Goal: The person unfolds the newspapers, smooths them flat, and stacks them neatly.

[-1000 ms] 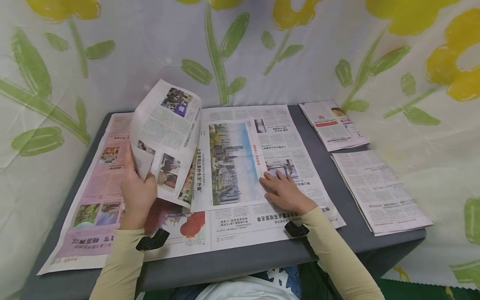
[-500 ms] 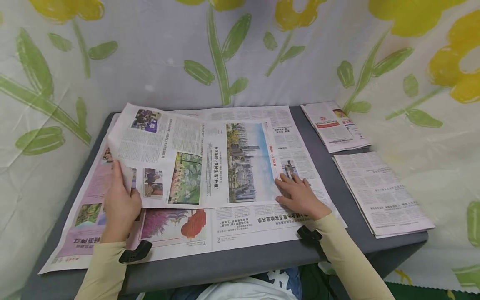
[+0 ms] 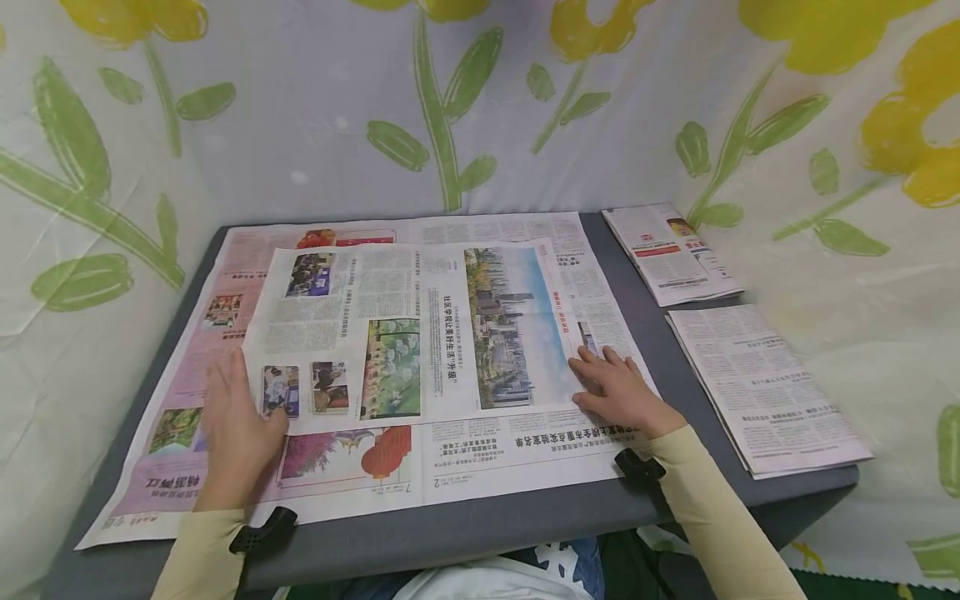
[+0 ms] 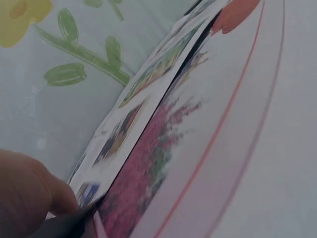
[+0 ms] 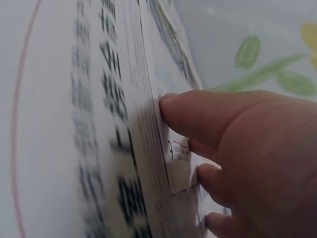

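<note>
While the left hand point(image 3: 240, 442) and right hand point(image 3: 621, 393) rest, grip released, at near corners of the smaller sheet point(image 3: 435, 350), light outward strokes should settle it flat without dragging the larger newspaper point(image 3: 472, 462) beneath, folded papers point(image 3: 765, 392) off right.

Head view: fine print point(image 3: 296, 318) on the upper newspaper sheet point(image 3: 431, 400) too small for me to read. Right wrist: headline point(image 5: 115, 94) blurred. Left wrist: frame edge cuts off left hand point(image 4: 25, 193).
</note>
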### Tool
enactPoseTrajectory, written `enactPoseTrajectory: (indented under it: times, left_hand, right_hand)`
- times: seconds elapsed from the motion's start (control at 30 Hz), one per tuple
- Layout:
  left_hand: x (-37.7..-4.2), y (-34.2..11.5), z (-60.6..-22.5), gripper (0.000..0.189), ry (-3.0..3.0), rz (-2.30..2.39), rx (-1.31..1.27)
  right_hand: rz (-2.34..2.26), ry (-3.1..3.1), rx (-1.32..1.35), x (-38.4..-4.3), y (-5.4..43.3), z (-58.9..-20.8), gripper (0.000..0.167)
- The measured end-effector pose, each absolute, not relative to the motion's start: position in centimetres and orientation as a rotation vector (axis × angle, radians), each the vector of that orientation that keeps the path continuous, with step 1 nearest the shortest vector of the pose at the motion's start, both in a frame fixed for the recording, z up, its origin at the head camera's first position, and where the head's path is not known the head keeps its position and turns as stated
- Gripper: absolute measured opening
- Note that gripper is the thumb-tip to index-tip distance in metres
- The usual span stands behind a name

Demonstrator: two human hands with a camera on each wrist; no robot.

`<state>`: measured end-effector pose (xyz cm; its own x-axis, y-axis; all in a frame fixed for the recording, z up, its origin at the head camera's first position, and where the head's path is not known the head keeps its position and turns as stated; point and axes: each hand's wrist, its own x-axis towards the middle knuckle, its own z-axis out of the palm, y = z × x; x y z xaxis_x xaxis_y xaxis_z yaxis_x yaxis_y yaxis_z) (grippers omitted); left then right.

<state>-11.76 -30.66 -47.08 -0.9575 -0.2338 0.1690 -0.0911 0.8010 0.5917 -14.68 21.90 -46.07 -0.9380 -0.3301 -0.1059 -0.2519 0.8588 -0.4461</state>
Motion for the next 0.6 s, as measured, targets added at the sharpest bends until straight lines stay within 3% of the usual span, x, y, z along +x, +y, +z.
enactPoseTrajectory:
  times: [0.1,0.3,0.6]
  left_hand:
    - [-11.5,-32.0,-47.2,0.096,-2.817,-0.826,0.212]
    - [-10.9,-32.6,-47.4,0.058,-3.027,-0.600,0.098]
    - [-11.2,-34.1,-47.6,0.060,-3.111,-0.523,0.045]
  right_hand:
    - [-0.646,2.855,-0.418,-14.8,21.5,-46.0,0.063]
    - [-0.644,2.851,-0.393,-14.8,21.9,-45.8,0.062]
    - [-0.646,2.850,-0.379,-14.8,21.3,-45.6,0.063]
